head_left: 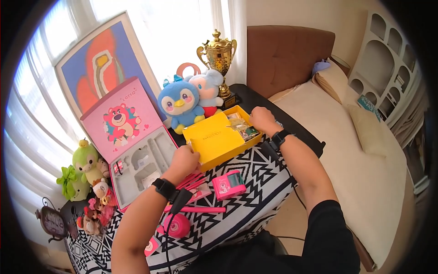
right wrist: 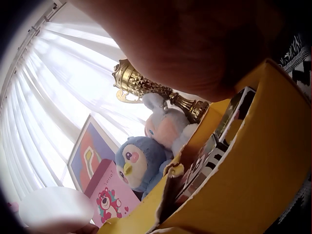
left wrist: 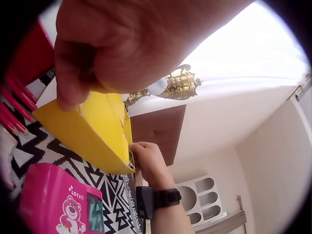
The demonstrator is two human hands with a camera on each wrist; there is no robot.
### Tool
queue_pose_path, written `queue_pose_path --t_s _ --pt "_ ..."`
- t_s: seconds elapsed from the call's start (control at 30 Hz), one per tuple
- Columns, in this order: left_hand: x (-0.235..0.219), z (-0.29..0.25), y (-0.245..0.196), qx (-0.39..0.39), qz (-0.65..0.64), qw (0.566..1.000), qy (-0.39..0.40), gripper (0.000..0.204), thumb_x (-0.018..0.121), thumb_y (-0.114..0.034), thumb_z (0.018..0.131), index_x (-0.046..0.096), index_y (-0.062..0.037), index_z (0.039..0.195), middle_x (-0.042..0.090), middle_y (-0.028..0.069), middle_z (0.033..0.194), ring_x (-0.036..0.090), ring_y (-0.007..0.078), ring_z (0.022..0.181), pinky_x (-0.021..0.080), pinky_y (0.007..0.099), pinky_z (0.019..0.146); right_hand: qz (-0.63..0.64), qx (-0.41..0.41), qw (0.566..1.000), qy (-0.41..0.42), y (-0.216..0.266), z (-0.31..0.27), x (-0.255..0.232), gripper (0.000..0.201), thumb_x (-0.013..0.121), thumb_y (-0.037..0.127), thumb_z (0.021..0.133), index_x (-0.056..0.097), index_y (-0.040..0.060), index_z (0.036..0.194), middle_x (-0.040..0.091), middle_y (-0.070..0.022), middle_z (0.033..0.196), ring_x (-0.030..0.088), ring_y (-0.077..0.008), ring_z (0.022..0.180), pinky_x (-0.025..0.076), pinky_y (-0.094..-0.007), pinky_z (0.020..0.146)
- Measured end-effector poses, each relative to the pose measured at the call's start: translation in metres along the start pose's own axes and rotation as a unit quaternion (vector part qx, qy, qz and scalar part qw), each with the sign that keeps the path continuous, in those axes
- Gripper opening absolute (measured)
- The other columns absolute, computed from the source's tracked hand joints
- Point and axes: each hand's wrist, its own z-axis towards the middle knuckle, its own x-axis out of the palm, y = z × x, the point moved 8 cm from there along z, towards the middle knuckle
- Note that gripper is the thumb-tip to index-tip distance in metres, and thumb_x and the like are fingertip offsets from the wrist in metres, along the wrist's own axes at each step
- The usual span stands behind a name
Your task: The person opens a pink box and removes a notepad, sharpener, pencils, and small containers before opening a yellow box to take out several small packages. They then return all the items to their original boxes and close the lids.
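A yellow cardboard box (head_left: 218, 140) with a torn-edged top lies on the patterned cloth. My left hand (head_left: 184, 160) grips its left end, thumb and curled fingers at the corner in the left wrist view. At the opposite end my right hand (head_left: 263, 119) holds the rim, its fingers curled there. Through the opening at the right, small packed items (head_left: 242, 125) show inside; in the right wrist view they look like flat, dark-edged boxes (right wrist: 207, 156). A pink pencil sharpener (head_left: 229, 185) with a bear picture stands just in front of the box.
An open pink gift box (head_left: 119, 119) with a grey moulded tray lies left. Pink pencils (head_left: 190, 181) and a round pink item (head_left: 177, 225) lie on the cloth (head_left: 255, 201). Behind stand a blue penguin plush (head_left: 179, 100) and a gold trophy (head_left: 218, 59). More plush toys (head_left: 85, 166) sit far left.
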Motion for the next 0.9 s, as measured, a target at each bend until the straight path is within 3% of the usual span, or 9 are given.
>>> queue_pose_path --t_s 0.17,0.23,0.3,0.33,0.4,0.47,0.57,0.63,0.9 --pt "-0.003 0.003 0.009 0.016 -0.008 0.999 -0.030 0.022 0.057 -0.009 0.091 0.066 0.0106 0.090 0.072 0.0230 0.073 0.074 0.0326 0.060 0.061 0.0400 0.057 -0.019 0.005 1.000 0.003 -0.027 0.004 0.002 0.024 0.063 0.015 0.088 0.075 -0.0004 0.103 0.072 -0.0252 0.107 0.070 -0.0416 0.101 0.056 -0.0480 0.087" --pt "-0.001 0.016 0.017 0.074 0.089 0.992 -0.043 0.027 0.059 -0.015 0.092 0.066 0.0097 0.086 0.072 0.0245 0.076 0.073 0.0388 0.066 0.060 0.0455 0.066 -0.016 -0.001 1.000 0.013 -0.031 -0.004 0.002 0.025 0.064 0.016 0.089 0.075 -0.0001 0.105 0.072 -0.0242 0.107 0.070 -0.0404 0.102 0.056 -0.0478 0.088" --pt "-0.005 0.009 0.009 0.104 0.146 0.981 -0.073 0.028 0.061 -0.019 0.092 0.065 0.0080 0.087 0.072 0.0243 0.079 0.072 0.0408 0.071 0.059 0.0479 0.070 -0.008 -0.177 0.982 -0.070 -0.001 -0.025 -0.022 0.029 0.069 0.021 0.088 0.074 0.0013 0.109 0.071 -0.0211 0.107 0.068 -0.0389 0.103 0.053 -0.0466 0.089" --pt "-0.009 0.002 0.000 0.133 0.204 0.964 -0.104 0.030 0.064 -0.023 0.092 0.065 0.0063 0.087 0.072 0.0240 0.082 0.071 0.0429 0.076 0.057 0.0504 0.074 -0.010 -0.180 0.981 -0.067 0.001 -0.027 -0.028 0.029 0.069 0.021 0.088 0.074 0.0013 0.109 0.071 -0.0211 0.107 0.068 -0.0389 0.103 0.053 -0.0466 0.089" --pt "-0.013 -0.025 -0.023 0.149 0.266 0.941 -0.146 0.029 0.065 -0.024 0.092 0.064 0.0050 0.092 0.070 0.0230 0.085 0.070 0.0412 0.077 0.056 0.0481 0.072 0.000 -0.360 0.931 0.060 0.026 -0.047 -0.018 0.038 0.077 0.026 0.085 0.072 0.0020 0.114 0.069 -0.0193 0.107 0.065 -0.0377 0.105 0.052 -0.0458 0.089" --pt "-0.006 -0.036 -0.037 0.172 0.330 0.911 -0.180 0.029 0.067 -0.025 0.093 0.063 0.0037 0.098 0.069 0.0220 0.087 0.069 0.0395 0.079 0.056 0.0457 0.070 -0.011 -0.366 0.926 0.093 0.030 -0.049 -0.012 0.041 0.081 0.029 0.082 0.072 0.0020 0.112 0.070 -0.0198 0.104 0.067 -0.0381 0.101 0.052 -0.0456 0.086" --pt "0.014 -0.046 -0.051 0.280 0.331 0.884 -0.176 0.027 0.070 -0.024 0.088 0.064 -0.0002 0.099 0.066 0.0188 0.098 0.064 0.0391 0.097 0.054 0.0471 0.082 -0.093 -0.342 0.919 0.172 0.033 -0.048 0.004 0.040 0.081 0.027 0.085 0.072 0.0037 0.116 0.070 -0.0180 0.107 0.066 -0.0355 0.102 0.052 -0.0432 0.089" --pt "0.035 -0.047 -0.051 0.352 0.360 0.856 -0.120 0.022 0.070 -0.020 0.086 0.064 -0.0028 0.098 0.064 0.0168 0.104 0.062 0.0363 0.102 0.052 0.0459 0.086 -0.104 -0.334 0.917 0.192 0.039 -0.047 0.006 0.039 0.081 0.026 0.085 0.072 0.0035 0.115 0.070 -0.0178 0.107 0.066 -0.0353 0.102 0.052 -0.0430 0.089" --pt "0.034 -0.040 -0.045 0.330 0.400 0.845 -0.131 0.013 0.067 -0.014 0.085 0.066 -0.0042 0.093 0.065 0.0146 0.097 0.063 0.0349 0.097 0.053 0.0460 0.082 -0.138 -0.332 0.924 0.132 0.046 -0.065 -0.033 0.033 0.080 0.019 0.083 0.069 0.0028 0.109 0.065 -0.0154 0.106 0.063 -0.0335 0.104 0.051 -0.0437 0.089"
